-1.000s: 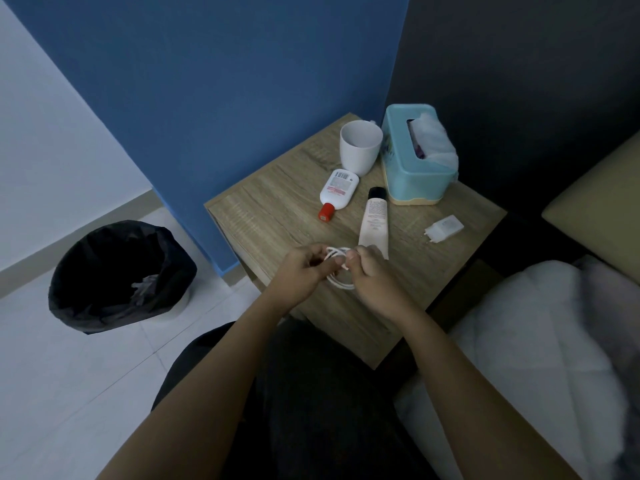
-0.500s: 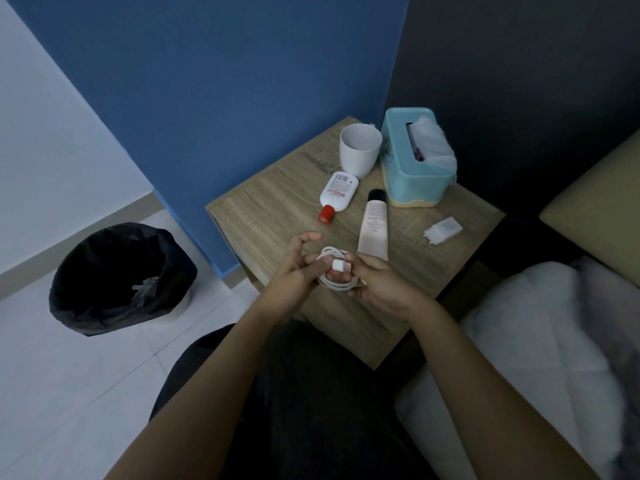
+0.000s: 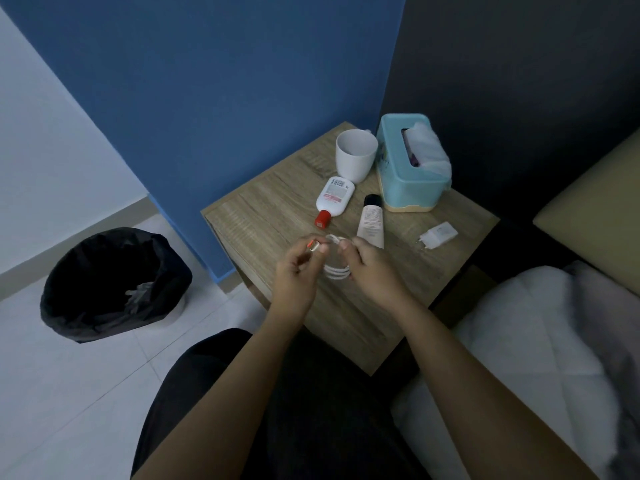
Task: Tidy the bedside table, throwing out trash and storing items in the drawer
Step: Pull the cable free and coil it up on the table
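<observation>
A coiled white charging cable (image 3: 336, 271) hangs between both hands above the wooden bedside table (image 3: 263, 216). My left hand (image 3: 298, 271) pinches the cable's plug end, which has an orange tip. My right hand (image 3: 370, 268) grips the coil. On the table lie a white bottle with a red cap (image 3: 333, 199), a pale tube with a black cap (image 3: 371, 221) and a white charger plug (image 3: 439, 234). A white mug (image 3: 356, 154) and a teal tissue box (image 3: 410, 164) stand at the back.
A black-lined trash bin (image 3: 114, 282) stands on the white tiled floor to the left. A blue wall rises behind the table. A bed with white bedding (image 3: 526, 341) lies to the right. My dark-clothed lap fills the bottom middle.
The hands have drawn slightly apart. My left hand has pulled the plug end out to the left of the coil, while my right hand keeps hold of the loops.
</observation>
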